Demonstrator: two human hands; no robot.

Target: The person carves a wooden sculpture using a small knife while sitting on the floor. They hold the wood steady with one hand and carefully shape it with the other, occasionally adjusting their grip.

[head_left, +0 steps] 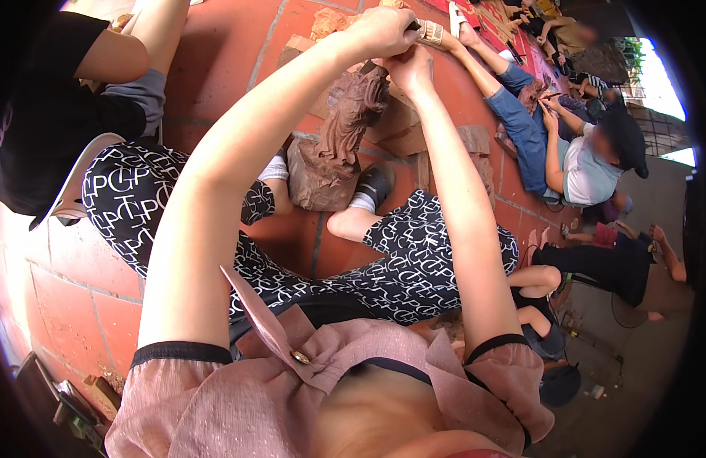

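A reddish-brown carved figure (353,118) with draped folds leans up from a rough block (322,179) between my feet. My hands meet at the figure's upper end, which they partly hide. My left hand (383,32) is closed, its fingers curled over something dark that I cannot make out. Just below it, my right hand (408,69) is also closed, close against the figure's top; whatever lies in its fingers is hidden.
Wood chunks (402,133) lie around the figure on red floor tiles (223,61). A person in a dark cap (623,137) sits at the right, working on another carving (531,93). Someone in a black-and-white cap (70,175) is close at my left. More people sit farther right.
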